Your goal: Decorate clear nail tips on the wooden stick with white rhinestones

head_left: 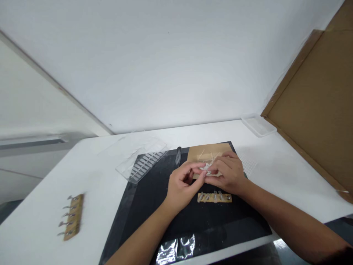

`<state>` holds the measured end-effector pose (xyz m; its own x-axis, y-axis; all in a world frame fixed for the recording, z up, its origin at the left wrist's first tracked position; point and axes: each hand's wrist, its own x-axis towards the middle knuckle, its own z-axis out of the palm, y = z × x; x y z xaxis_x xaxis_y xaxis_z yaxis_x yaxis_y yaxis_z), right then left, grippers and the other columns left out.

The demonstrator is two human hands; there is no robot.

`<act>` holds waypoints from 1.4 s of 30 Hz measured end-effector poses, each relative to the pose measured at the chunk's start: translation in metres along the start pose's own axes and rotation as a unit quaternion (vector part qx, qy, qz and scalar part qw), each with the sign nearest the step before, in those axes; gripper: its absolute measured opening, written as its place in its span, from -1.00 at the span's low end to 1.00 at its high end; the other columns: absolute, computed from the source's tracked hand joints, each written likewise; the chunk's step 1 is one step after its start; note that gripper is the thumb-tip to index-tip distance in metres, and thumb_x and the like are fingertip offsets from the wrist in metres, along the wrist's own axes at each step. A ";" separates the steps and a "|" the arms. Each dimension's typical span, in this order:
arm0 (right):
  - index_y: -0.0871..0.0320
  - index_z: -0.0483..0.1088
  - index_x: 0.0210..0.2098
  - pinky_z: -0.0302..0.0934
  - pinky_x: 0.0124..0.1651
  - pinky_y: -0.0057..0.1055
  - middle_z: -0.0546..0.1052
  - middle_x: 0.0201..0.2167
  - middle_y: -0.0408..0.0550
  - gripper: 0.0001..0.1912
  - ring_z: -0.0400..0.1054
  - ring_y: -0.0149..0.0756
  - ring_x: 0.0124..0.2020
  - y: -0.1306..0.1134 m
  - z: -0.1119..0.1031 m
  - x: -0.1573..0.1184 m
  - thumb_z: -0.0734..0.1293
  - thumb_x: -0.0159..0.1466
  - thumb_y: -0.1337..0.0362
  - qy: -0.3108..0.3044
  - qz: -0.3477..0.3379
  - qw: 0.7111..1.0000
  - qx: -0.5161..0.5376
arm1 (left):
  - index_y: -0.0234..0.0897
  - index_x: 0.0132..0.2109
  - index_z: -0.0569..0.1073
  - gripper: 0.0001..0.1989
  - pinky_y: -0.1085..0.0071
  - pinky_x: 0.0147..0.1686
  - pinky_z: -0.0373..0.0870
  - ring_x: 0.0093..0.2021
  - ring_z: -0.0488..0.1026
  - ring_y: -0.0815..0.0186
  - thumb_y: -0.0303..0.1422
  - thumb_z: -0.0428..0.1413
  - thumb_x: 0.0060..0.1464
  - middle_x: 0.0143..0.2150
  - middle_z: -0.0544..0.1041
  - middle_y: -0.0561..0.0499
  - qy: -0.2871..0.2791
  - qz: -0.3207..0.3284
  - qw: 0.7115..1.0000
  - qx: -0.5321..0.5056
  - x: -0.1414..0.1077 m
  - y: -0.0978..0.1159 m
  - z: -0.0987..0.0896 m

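My left hand and my right hand meet over the black mat, fingertips pinched around a small whitish piece. The piece is mostly hidden by the fingers, so its shape is unclear. Behind them lies a brown sheet with a few thin clear sticks on it. Just below the hands, a small wooden strip carries several clear pieces and one round metallic part.
A second wooden strip with metal hooks lies at left. Clear packaging with nail-shaped pieces, a dark tube, a white dotted sheet and a clear tray lie around. Cardboard stands at right.
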<state>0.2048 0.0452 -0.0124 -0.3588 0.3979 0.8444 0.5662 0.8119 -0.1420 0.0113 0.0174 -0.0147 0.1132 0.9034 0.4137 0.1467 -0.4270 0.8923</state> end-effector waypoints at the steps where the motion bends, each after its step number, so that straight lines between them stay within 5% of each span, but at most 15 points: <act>1: 0.08 0.35 -0.38 0.13 -0.18 -0.33 0.46 -0.58 -0.31 -0.68 0.37 -0.41 -0.52 0.000 0.000 -0.001 0.51 0.36 0.12 0.000 -0.002 1.000 0.002 | -0.28 -0.03 0.67 -0.80 0.47 -0.38 0.47 -0.37 0.53 0.34 -0.32 0.29 0.23 -0.31 0.62 -0.05 -0.001 0.007 1.000 0.004 0.000 0.001 0.000; 12: 0.10 0.39 -0.27 0.18 -0.18 -0.33 0.50 -0.55 -0.32 -0.75 0.40 -0.43 -0.52 0.001 0.001 -0.001 0.49 0.39 0.14 0.007 0.006 1.000 0.024 | -0.26 -0.11 0.65 -0.89 0.49 -0.45 0.33 -0.45 0.40 0.41 -0.35 0.27 0.25 -0.35 0.58 0.01 0.000 -0.004 1.000 0.001 0.001 0.006 0.000; 20: 0.10 0.40 -0.26 0.19 -0.18 -0.33 0.51 -0.56 -0.32 -0.76 0.42 -0.43 -0.53 0.001 0.002 -0.001 0.49 0.40 0.13 0.012 0.007 1.000 0.021 | -0.26 -0.12 0.65 -0.89 0.50 -0.37 0.42 -0.37 0.51 0.38 -0.35 0.28 0.23 -0.29 0.63 -0.02 -0.005 -0.007 1.000 -0.015 0.002 0.003 -0.001; 28: 0.09 0.40 0.10 0.26 -0.04 -0.32 0.59 -0.53 -0.33 -0.59 0.51 -0.38 -0.51 -0.003 0.000 -0.002 0.45 0.41 0.01 -0.001 0.085 0.996 0.039 | -0.27 -0.18 0.55 -0.83 0.54 -0.40 0.39 -0.42 0.45 0.42 -0.29 0.34 0.18 -0.39 0.52 0.08 0.008 -0.062 0.997 -0.052 0.003 0.008 0.000; 36: 0.08 0.50 -0.08 0.18 -0.14 -0.35 0.59 -0.51 -0.30 -0.82 0.49 -0.42 -0.50 -0.002 -0.003 0.001 0.51 0.38 0.21 -0.006 0.017 0.999 0.037 | -0.28 -0.26 0.46 -0.77 0.54 -0.41 0.29 -0.42 0.33 0.44 -0.26 0.34 0.18 -0.41 0.43 0.10 0.010 -0.077 0.996 -0.035 0.003 0.007 -0.001; 42: 0.08 0.50 -0.09 0.15 -0.14 -0.34 0.55 -0.54 -0.31 -0.82 0.45 -0.42 -0.51 -0.006 -0.009 0.001 0.50 0.40 0.16 -0.030 0.043 0.997 0.061 | -0.25 -0.27 0.42 -0.77 0.51 -0.45 0.27 -0.46 0.32 0.43 -0.26 0.28 0.24 -0.42 0.43 0.11 -0.007 -0.039 0.999 -0.001 0.001 0.005 -0.003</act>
<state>0.2076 0.0371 -0.0058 -0.3587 0.4907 0.7941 0.5046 0.8176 -0.2773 0.0094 0.0168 -0.0094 0.1148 0.9331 0.3409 0.1531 -0.3557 0.9220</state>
